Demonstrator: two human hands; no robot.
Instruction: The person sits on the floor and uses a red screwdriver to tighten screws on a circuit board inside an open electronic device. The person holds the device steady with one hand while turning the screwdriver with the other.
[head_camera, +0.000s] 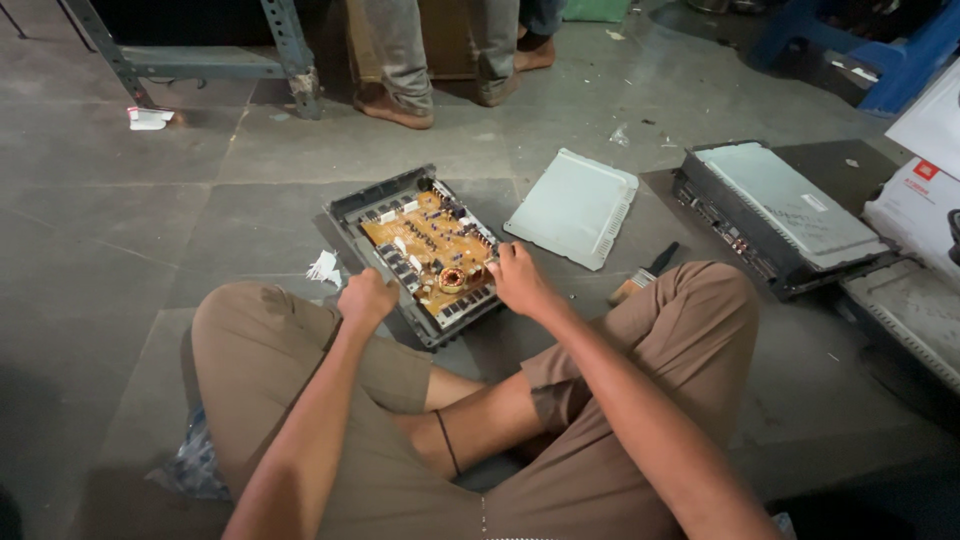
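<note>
Two hands on an opened amplifier lying on the floor before crossed legs. Left hand closed in a loose fist at its near corner; whether gripping anything, cannot tell. Right hand curled over the far edge beside the copper coil. Risk: a slipped finger bending parts on the bare circuit board. Removed cover and brush near.

Sitting cross-legged on floor. My L hand fisted at near-left edge of open amp, R hand on its right edge by the coil. Grey cover just right, brush near my knee, 2nd amp further right.
</note>
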